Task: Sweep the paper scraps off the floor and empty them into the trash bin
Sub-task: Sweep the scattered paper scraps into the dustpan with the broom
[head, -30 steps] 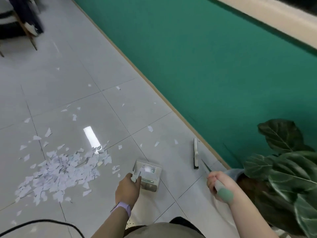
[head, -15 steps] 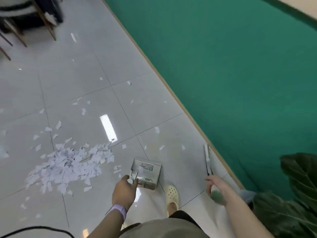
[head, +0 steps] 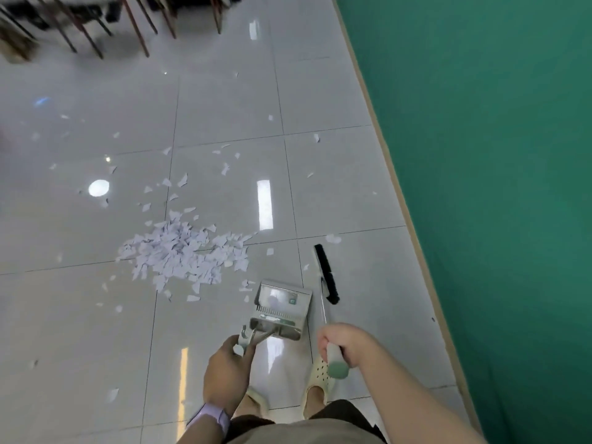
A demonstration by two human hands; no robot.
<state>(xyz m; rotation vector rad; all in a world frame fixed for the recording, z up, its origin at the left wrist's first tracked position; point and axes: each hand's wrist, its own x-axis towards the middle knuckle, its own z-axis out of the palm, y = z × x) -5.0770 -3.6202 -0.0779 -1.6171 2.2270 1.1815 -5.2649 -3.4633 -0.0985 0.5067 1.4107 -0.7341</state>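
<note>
Glossy pale tiled floor [head: 336, 174] with light reflections, green wall [head: 496, 155] at right, blurred chair legs [head: 137, 30] top left

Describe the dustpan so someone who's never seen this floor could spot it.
Start at the green wall and come left across the pale floor tiles. Past the black-bristled broom sits the dustpan, just right of the paper pile. It is the only grey boxy scoop.

green wall [head: 496, 155], chair legs [head: 137, 30], cream clogs [head: 320, 376]

chair legs [head: 134, 30] blurred and cropped, dustpan handle [head: 246, 339] partly hidden
</note>
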